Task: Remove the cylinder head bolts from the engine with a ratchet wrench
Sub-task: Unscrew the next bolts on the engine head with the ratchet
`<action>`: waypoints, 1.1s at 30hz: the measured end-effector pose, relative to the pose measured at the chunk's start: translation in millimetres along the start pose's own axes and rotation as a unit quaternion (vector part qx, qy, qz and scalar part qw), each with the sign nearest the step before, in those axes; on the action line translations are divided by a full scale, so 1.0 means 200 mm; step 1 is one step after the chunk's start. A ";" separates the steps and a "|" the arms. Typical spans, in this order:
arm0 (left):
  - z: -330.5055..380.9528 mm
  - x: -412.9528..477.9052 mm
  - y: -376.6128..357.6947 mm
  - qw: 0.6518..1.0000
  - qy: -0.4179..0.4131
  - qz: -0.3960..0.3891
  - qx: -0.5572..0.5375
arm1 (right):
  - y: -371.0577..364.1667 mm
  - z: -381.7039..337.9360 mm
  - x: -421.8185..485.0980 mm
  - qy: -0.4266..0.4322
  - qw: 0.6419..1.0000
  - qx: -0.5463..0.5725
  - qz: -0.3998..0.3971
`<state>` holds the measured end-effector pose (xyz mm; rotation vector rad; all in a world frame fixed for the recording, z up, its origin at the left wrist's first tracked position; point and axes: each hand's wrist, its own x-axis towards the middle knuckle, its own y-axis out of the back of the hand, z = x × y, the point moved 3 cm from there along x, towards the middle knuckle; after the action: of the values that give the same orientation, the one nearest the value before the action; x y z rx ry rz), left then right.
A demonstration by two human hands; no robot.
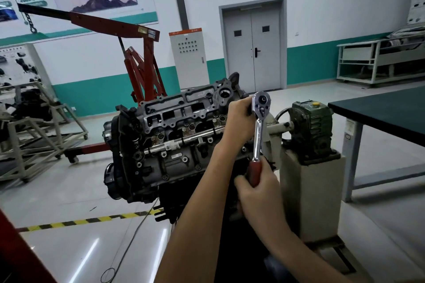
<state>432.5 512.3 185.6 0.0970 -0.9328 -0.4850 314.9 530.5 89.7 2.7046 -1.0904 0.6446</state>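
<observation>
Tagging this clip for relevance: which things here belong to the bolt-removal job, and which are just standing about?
In use: ratchet wrench, engine, left hand at the wrench head, right hand gripping the red handle.
Standing about: red engine hoist, dark table, grey cabinet, metal rack.

Open floor [69,190] lies left of the engine [165,140]; the gearbox stand [312,181] crowds its right side; the dark surface [386,112] stands beyond.
</observation>
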 end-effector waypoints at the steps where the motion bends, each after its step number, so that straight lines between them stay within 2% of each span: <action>1: 0.00 0.00 0.00 1.000 0.001 -0.001 0.000 | 0.00 0.00 0.00 -0.002 1.000 0.003 -0.014; 4: 0.00 0.00 0.00 1.000 0.007 -0.018 -0.001 | 0.23 -0.03 0.09 0.048 0.988 -0.114 -0.092; 7: 0.03 0.02 0.00 0.999 0.009 -0.035 0.017 | 0.53 -0.14 0.26 0.124 0.931 -0.295 -0.177; 9: 0.03 0.02 0.01 0.999 0.016 -0.037 0.017 | 0.62 -0.22 0.38 0.177 0.890 -0.383 -0.174; 10: 0.03 0.01 0.02 0.999 0.021 -0.034 0.006 | 0.63 -0.23 0.41 0.190 0.881 -0.398 -0.171; 11: 0.02 0.00 0.03 0.999 0.023 -0.032 -0.003 | 0.62 -0.22 0.41 0.195 0.882 -0.397 -0.163; 13: 0.02 -0.02 0.04 0.999 0.021 -0.034 -0.004 | 0.54 -0.14 0.31 0.154 0.919 -0.340 -0.127; 16: 0.02 -0.02 0.03 1.000 0.011 -0.016 -0.004 | 0.30 -0.02 0.09 0.066 0.978 -0.195 -0.031; 19: 0.00 -0.01 0.03 1.000 0.011 -0.001 -0.003 | 0.05 0.00 0.01 0.031 0.998 -0.043 -0.013; 21: -0.02 -0.01 0.03 1.000 0.020 -0.005 0.000 | 0.08 -0.01 0.02 0.046 0.996 -0.069 -0.027; 23: -0.01 0.00 0.03 0.999 0.026 -0.018 0.002 | 0.25 -0.04 0.10 0.077 0.980 -0.158 -0.095; 25: 0.01 -0.01 0.03 0.999 0.023 -0.029 0.007 | 0.46 -0.10 0.23 0.122 0.938 -0.274 -0.171; 27: 0.02 -0.01 0.02 0.999 0.016 -0.026 0.009 | 0.61 -0.21 0.37 0.179 0.889 -0.385 -0.171; 28: 0.02 -0.01 0.02 1.000 0.014 -0.018 0.005 | 0.64 -0.24 0.41 0.196 0.875 -0.412 -0.161; 30: 0.04 -0.02 0.01 1.000 0.005 0.000 -0.005 | 0.64 -0.21 0.43 0.209 0.877 -0.414 -0.128; 33: 0.03 -0.03 -0.01 1.000 0.002 0.007 -0.025 | 0.47 -0.07 0.22 0.118 0.943 -0.303 -0.068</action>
<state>423.7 514.0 184.0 0.0470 -0.9160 -0.4949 273.4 439.6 120.9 2.0892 -0.8544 0.4909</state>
